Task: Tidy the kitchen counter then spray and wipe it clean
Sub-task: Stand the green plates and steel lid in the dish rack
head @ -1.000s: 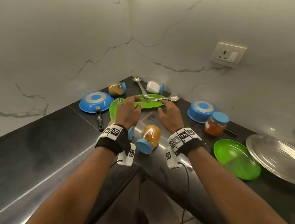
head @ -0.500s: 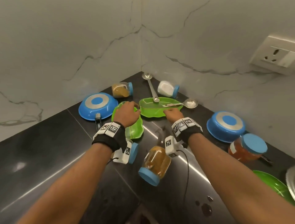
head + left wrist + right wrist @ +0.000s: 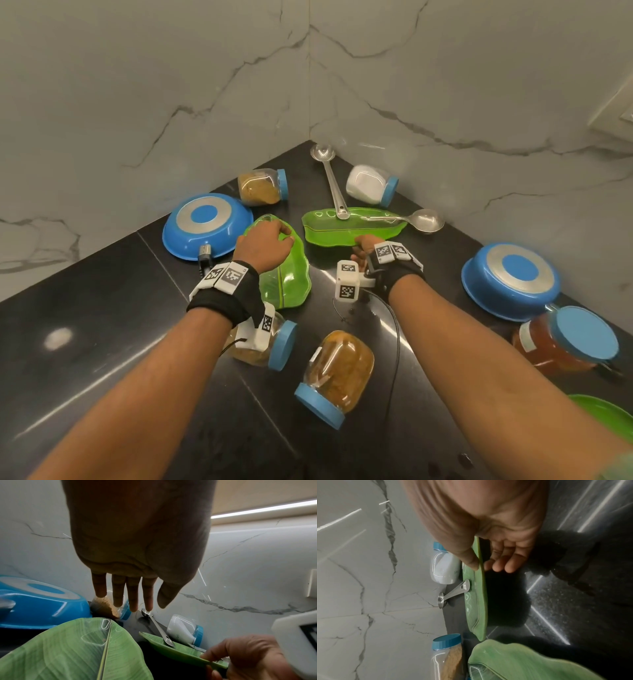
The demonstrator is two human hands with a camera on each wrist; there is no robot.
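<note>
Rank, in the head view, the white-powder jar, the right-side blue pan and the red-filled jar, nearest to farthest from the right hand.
1. White-powder jar, beyond the right hand, near the wall.
2. Right-side blue pan, upside down, off to its right.
3. Red-filled jar, farther right and nearer the person.

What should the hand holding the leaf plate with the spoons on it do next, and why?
Probably lift the far leaf plate slowly and keep it level. The right hand pinches its near edge, thumb on top and fingers underneath, and two spoons have their handles resting loose on it, so tipping could make them slide off. The left hand hangs open over the near leaf plate.
</note>
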